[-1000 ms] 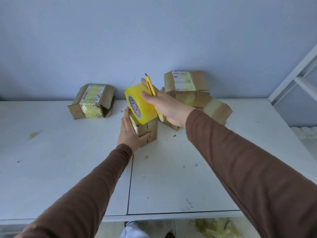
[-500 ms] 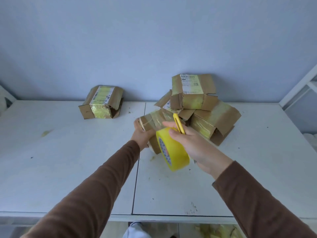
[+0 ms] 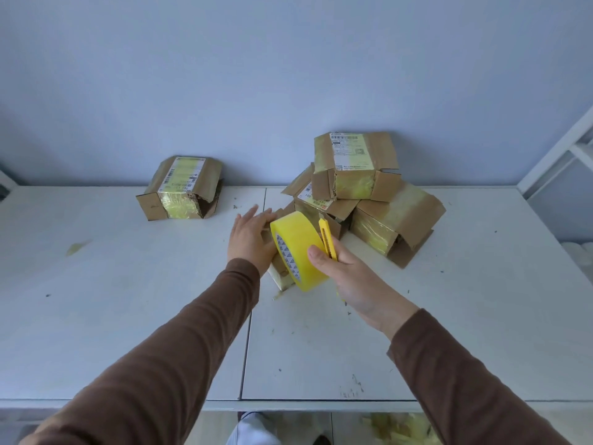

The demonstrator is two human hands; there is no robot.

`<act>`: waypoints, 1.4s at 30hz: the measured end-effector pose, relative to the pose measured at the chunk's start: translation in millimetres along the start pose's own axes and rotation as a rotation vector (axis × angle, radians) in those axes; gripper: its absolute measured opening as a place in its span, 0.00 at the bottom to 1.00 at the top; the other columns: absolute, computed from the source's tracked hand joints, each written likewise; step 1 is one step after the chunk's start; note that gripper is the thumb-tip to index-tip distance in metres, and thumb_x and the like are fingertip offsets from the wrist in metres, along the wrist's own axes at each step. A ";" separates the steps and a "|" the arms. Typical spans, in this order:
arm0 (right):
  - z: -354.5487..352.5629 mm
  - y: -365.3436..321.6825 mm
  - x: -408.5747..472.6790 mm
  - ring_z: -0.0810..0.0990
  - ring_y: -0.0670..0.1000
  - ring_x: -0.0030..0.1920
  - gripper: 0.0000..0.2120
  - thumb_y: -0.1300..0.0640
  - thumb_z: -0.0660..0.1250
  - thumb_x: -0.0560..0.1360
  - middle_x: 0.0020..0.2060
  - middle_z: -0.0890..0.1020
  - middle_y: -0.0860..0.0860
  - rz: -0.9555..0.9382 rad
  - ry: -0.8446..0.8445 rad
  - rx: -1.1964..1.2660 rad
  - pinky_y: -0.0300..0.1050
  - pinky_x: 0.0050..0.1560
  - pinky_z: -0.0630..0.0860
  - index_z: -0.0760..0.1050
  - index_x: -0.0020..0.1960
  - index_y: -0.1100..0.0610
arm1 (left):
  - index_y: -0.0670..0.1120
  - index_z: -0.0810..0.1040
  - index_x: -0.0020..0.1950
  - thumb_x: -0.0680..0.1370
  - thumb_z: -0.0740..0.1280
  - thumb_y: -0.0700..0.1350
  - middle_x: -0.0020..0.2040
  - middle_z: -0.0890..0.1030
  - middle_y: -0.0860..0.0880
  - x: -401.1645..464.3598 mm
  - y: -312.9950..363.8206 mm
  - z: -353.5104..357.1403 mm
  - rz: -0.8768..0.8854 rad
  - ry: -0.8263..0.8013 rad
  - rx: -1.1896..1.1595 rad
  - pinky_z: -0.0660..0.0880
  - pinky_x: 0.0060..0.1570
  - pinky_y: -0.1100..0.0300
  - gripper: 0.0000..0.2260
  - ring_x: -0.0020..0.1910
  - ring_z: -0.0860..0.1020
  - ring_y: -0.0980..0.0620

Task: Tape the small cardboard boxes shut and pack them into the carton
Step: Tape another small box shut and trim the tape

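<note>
My right hand grips a yellow tape roll together with a yellow utility knife. The roll is held against a small cardboard box, which is mostly hidden behind it. My left hand lies flat with straight fingers on that box's left side. Behind it, a pile of taped boxes leans together, topped by a labelled box. Another taped box sits alone at the back left. No carton is in view.
The white table has a seam down its middle and scattered bits of tape and debris. A blue wall stands close behind. A white frame rises at the right. Tape scraps lie on the floor below the front edge.
My right hand has carried the tape roll over the small box, down its near side and back against it. My left hand's fingers have straightened flat on the box. The camera has tilted.
</note>
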State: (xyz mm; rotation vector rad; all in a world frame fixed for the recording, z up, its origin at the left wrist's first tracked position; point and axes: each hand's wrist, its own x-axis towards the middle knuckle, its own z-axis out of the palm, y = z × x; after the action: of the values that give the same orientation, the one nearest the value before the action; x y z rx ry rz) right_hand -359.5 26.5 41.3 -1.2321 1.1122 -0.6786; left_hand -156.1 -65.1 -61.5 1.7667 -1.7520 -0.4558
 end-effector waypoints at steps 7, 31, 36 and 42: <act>-5.7 -8.4 0.4 0.75 0.34 0.57 0.10 0.40 0.61 0.81 0.54 0.79 0.34 0.022 0.145 -0.050 0.31 0.54 0.68 0.76 0.58 0.42 | 0.50 0.56 0.83 0.73 0.53 0.73 0.83 0.56 0.48 2.4 -14.3 -27.0 0.286 -0.317 0.265 0.45 0.80 0.55 0.44 0.82 0.53 0.52; 15.8 56.3 -22.6 0.81 0.36 0.51 0.19 0.41 0.59 0.83 0.52 0.82 0.47 0.318 0.145 0.043 0.34 0.58 0.75 0.75 0.60 0.55 | 0.62 0.47 0.82 0.84 0.46 0.55 0.83 0.54 0.41 -8.7 -17.6 -28.2 0.787 -0.474 0.559 0.52 0.79 0.44 0.25 0.82 0.53 0.42; 41.4 63.9 -30.5 0.77 0.50 0.65 0.21 0.37 0.62 0.80 0.61 0.81 0.53 0.284 0.163 0.153 0.52 0.71 0.69 0.76 0.65 0.49 | 0.53 0.49 0.83 0.83 0.45 0.56 0.82 0.54 0.51 1.8 -13.3 -31.5 0.794 -0.525 0.540 0.51 0.80 0.52 0.27 0.82 0.51 0.51; 56.4 72.6 -26.7 0.80 0.52 0.62 0.14 0.41 0.62 0.81 0.58 0.84 0.51 0.223 0.227 0.180 0.51 0.68 0.72 0.77 0.61 0.47 | 0.45 0.56 0.82 0.83 0.64 0.53 0.83 0.55 0.47 -45.7 -39.4 -25.4 0.336 -0.227 0.483 0.58 0.79 0.46 0.31 0.82 0.54 0.48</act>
State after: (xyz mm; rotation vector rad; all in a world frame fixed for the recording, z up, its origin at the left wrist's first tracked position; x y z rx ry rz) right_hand -328.0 90.0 -23.0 -0.8782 1.3233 -0.7427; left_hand -112.7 -17.9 -74.6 1.7207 -2.4256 -0.0933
